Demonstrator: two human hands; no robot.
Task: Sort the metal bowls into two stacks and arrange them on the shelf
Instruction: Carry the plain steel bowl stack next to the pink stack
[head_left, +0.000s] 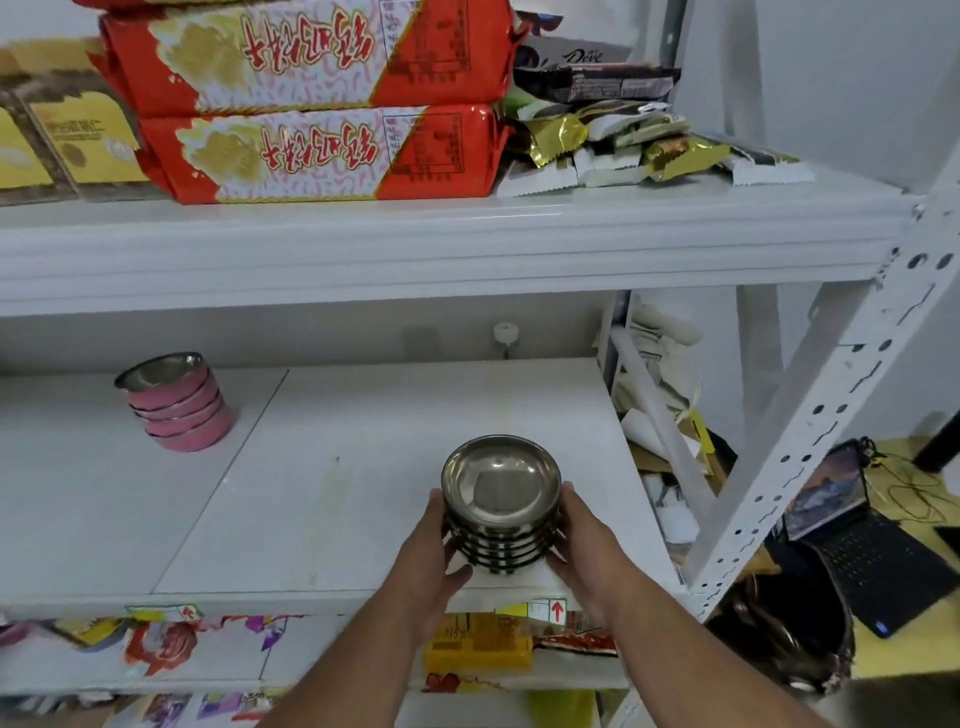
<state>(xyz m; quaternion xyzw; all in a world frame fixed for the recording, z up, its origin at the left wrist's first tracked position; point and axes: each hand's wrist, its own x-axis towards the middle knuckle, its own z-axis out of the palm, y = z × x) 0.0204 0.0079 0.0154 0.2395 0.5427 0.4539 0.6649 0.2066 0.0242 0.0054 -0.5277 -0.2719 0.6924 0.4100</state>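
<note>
From the head camera I see both hands closed around one stack of plain metal bowls (501, 506) near the front edge of the middle shelf (363, 467), right of centre. My left hand (434, 561) presses its fingers against the stack's left side with the thumb curled under the lower front; my right hand (582, 545) cups the right side, fingers wrapped out of sight behind the bowls. I cannot tell whether the stack's base rests on the board or sits just above it, since the thumbs and the lowest bowl cover that line. I count roughly five or six rims, but the lower ones blur together.

Well apart, at the back left of the same shelf, a second stack of pink-sided bowls (182, 402) stands alone, leaning slightly.

On the upper shelf lie two red biscuit packs (322, 150), one on the other, with loose snack wrappers (623, 145) to their right and yellow boxes (67, 145) cut off at the left edge. Below, the lower shelf's packets are partly hidden by my forearms. A laptop (852, 540) sits on the floor at right.
</note>
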